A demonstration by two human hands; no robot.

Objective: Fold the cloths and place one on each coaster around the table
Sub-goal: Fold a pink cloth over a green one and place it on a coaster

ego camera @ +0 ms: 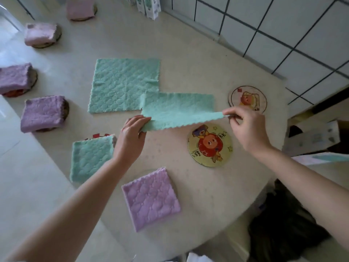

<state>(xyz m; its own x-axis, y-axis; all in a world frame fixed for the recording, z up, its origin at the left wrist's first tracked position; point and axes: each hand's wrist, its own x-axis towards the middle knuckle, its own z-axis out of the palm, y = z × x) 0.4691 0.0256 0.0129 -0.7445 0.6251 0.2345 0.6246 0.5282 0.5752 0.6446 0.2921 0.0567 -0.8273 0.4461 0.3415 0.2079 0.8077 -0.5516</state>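
My left hand (132, 138) and my right hand (247, 127) each pinch an end of a green cloth (179, 110), whose near edge is lifted and folded over. A second green cloth (122, 85) lies flat and unfolded behind it. Two bare round coasters show: a gold one (209, 145) under my right hand and a pale one (247, 99) farther right. A folded green cloth (90, 157) and a folded purple cloth (151, 198) lie near me; the green one rests on a coaster.
Several folded pink and purple cloths sit on coasters along the left rim: (42, 113), (16, 78), (41, 34), (80, 8). The pale round table (207, 195) ends close to my right. Cartons (149, 5) stand at the back, a tiled wall (283, 25) behind, a dark bag (287, 224) below.
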